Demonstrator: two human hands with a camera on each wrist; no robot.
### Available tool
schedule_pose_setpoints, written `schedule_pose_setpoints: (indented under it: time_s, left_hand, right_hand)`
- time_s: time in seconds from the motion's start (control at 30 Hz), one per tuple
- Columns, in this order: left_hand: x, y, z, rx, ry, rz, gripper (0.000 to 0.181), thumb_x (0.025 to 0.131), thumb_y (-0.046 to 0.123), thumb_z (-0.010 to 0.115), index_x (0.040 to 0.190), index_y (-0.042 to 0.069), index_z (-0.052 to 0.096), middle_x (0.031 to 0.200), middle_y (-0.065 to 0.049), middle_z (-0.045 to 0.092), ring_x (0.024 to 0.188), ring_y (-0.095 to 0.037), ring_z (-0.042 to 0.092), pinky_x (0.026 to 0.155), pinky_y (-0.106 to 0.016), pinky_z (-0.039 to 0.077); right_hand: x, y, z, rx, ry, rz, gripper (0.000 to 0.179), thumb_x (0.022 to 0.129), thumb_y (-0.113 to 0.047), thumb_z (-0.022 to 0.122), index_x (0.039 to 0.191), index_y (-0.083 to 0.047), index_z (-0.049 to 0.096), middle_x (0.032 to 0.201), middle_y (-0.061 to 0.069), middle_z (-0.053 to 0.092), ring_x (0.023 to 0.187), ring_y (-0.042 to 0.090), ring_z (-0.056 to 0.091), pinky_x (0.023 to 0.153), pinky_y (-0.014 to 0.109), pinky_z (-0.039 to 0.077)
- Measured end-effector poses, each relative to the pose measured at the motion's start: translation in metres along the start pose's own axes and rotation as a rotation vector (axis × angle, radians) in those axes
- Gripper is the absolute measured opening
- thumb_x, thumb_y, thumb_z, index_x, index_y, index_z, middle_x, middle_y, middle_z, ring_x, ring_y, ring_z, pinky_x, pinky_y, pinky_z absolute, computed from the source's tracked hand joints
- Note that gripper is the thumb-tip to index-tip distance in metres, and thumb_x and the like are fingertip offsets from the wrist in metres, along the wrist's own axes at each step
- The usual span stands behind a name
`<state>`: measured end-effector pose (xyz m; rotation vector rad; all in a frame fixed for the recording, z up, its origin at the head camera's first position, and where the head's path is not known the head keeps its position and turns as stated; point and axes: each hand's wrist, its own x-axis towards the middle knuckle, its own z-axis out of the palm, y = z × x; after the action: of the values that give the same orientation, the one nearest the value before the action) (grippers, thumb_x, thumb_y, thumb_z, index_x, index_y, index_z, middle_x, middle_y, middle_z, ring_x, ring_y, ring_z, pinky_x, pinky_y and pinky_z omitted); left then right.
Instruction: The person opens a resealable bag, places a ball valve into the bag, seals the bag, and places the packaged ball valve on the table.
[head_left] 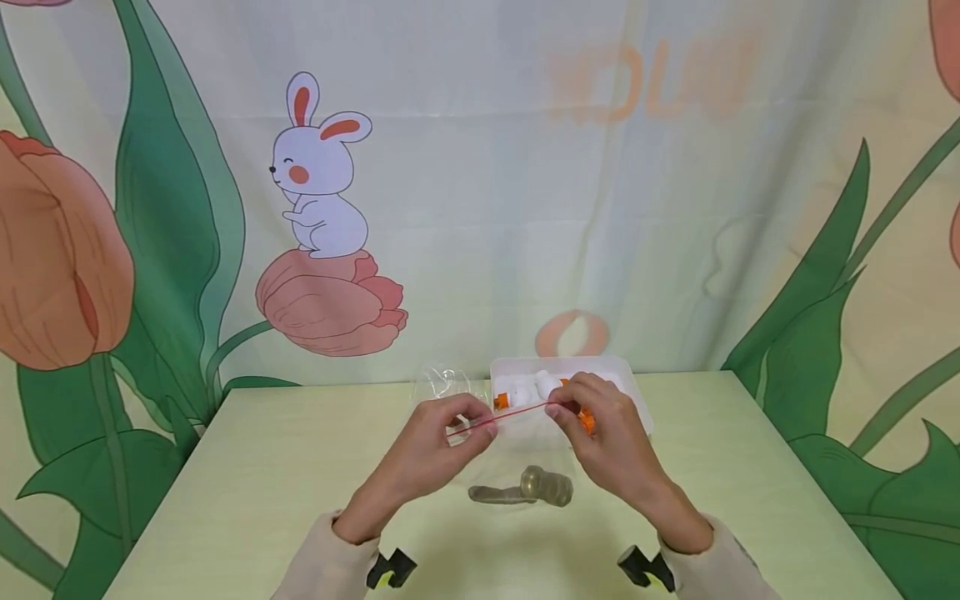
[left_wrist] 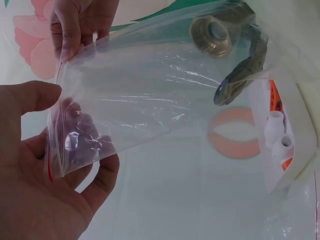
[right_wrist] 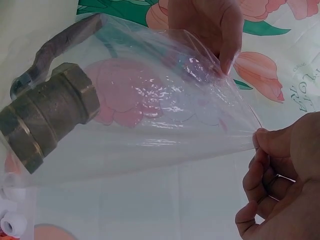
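Note:
A clear zip bag [left_wrist: 145, 95] with a red strip along its top hangs between both hands. Inside at its bottom lies a brass ball valve [right_wrist: 55, 112] with a long lever handle [right_wrist: 67, 42]. My left hand [head_left: 438, 442] pinches the red-lined edge at one end, its thumb [left_wrist: 42, 95] in front and fingers behind the film. At the other end of that edge, my right hand [head_left: 607, 433] pinches the corner between thumb and forefinger. The red strip runs taut between the two hands, and the valve hangs below it in the head view.
Behind the hands, a white tray [head_left: 637, 400] on the table [head_left: 300, 467] holds white plastic fittings [head_left: 522, 392] with orange parts. Left of the tray lies another clear plastic bag [head_left: 442, 382]. A printed curtain [head_left: 465, 183] stands behind the table.

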<state>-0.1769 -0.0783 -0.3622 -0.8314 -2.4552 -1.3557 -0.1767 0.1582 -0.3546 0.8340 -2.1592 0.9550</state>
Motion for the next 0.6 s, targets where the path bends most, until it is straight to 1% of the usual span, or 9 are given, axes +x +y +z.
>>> schedule_pose_setpoints:
  time_s: [0.07, 0.13, 0.27, 0.37, 0.4, 0.5, 0.6]
  left_hand:
    - [-0.0003, -0.0012, -0.0002, -0.006, -0.003, -0.017, 0.004, 0.092, 0.017, 0.067, 0.088, 0.018, 0.069, 0.083, 0.009, 0.067, 0.083, -0.006, 0.061, 0.082, -0.030, 0.055]
    - [-0.0004, -0.0026, -0.0002, -0.007, -0.001, -0.018, 0.005, 0.091, 0.016, 0.066, 0.088, 0.018, 0.069, 0.083, 0.009, 0.067, 0.083, -0.007, 0.061, 0.083, -0.030, 0.054]
    - [0.0000, -0.0034, -0.0001, -0.008, 0.011, 0.013, 0.005, 0.091, 0.013, 0.067, 0.088, 0.016, 0.069, 0.083, 0.008, 0.067, 0.082, -0.007, 0.061, 0.080, -0.032, 0.054]
    - [0.0002, -0.0031, -0.0001, -0.014, 0.018, 0.029, 0.005, 0.091, 0.013, 0.067, 0.088, 0.016, 0.069, 0.082, 0.007, 0.068, 0.082, -0.009, 0.061, 0.076, -0.036, 0.055]
    - [0.0001, -0.0029, -0.0001, -0.018, 0.020, 0.027, 0.006, 0.092, 0.013, 0.067, 0.087, 0.017, 0.069, 0.082, 0.007, 0.068, 0.081, -0.009, 0.061, 0.075, -0.038, 0.055]
    - [-0.0008, -0.0030, -0.0005, -0.025, 0.018, 0.007, 0.005, 0.091, 0.015, 0.068, 0.087, 0.018, 0.069, 0.082, 0.008, 0.068, 0.082, -0.008, 0.061, 0.077, -0.040, 0.055]
    - [-0.0016, -0.0043, -0.0007, -0.026, 0.016, -0.018, 0.005, 0.090, 0.015, 0.068, 0.088, 0.019, 0.068, 0.081, 0.009, 0.066, 0.082, -0.007, 0.061, 0.081, -0.038, 0.054]
  right_hand:
    - [-0.0003, 0.0001, -0.0005, -0.002, 0.000, 0.008, 0.009, 0.084, -0.006, 0.074, 0.088, -0.013, 0.069, 0.082, -0.008, 0.062, 0.074, 0.006, 0.049, 0.069, 0.025, 0.042]
    - [-0.0004, 0.0001, -0.0007, 0.000, 0.000, 0.011, 0.010, 0.084, -0.005, 0.074, 0.088, -0.013, 0.069, 0.083, -0.008, 0.063, 0.075, 0.007, 0.049, 0.069, 0.025, 0.042]
    - [-0.0007, 0.0002, -0.0007, 0.011, 0.003, 0.005, 0.009, 0.085, -0.006, 0.074, 0.087, -0.013, 0.069, 0.083, -0.008, 0.063, 0.075, 0.007, 0.049, 0.069, 0.025, 0.042]
    - [-0.0009, 0.0009, -0.0007, 0.012, 0.007, 0.004, 0.009, 0.085, -0.006, 0.073, 0.088, -0.013, 0.069, 0.083, -0.008, 0.063, 0.076, 0.007, 0.049, 0.070, 0.027, 0.043]
    - [-0.0011, 0.0014, -0.0007, 0.011, 0.008, 0.006, 0.009, 0.085, -0.006, 0.073, 0.088, -0.013, 0.068, 0.083, -0.008, 0.063, 0.076, 0.007, 0.050, 0.070, 0.027, 0.044]
    - [-0.0012, 0.0022, -0.0014, 0.007, 0.012, 0.008, 0.009, 0.085, -0.006, 0.073, 0.088, -0.013, 0.069, 0.084, -0.007, 0.063, 0.076, 0.007, 0.050, 0.071, 0.027, 0.043]
    - [-0.0016, 0.0032, -0.0020, 0.003, 0.012, 0.006, 0.009, 0.085, -0.006, 0.073, 0.088, -0.013, 0.069, 0.083, -0.007, 0.063, 0.075, 0.007, 0.049, 0.070, 0.026, 0.043]
